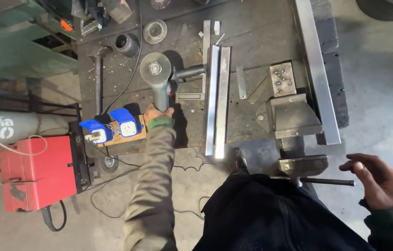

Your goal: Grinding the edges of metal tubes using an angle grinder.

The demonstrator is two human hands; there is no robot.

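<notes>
My left hand [155, 113] grips the body of a grey-green angle grinder [160, 79] that lies on the dark metal workbench [261, 32], its disc pointing away and its side handle sticking out to the right. Just right of the grinder lie two long bright steel bars [218, 97] side by side, running toward me. My right hand [376, 179] hovers off the bench at the lower right, fingers loosely curled and holding nothing, close to the handle rod of a bench vise [291, 121].
A blue double socket box [113, 126] with plugs sits at the bench's near left edge. On the floor to the left stand a red welder [38, 172] and a grey gas cylinder [15, 126]. Spare discs [155, 30], a steel angle [317, 69] and cables lie around.
</notes>
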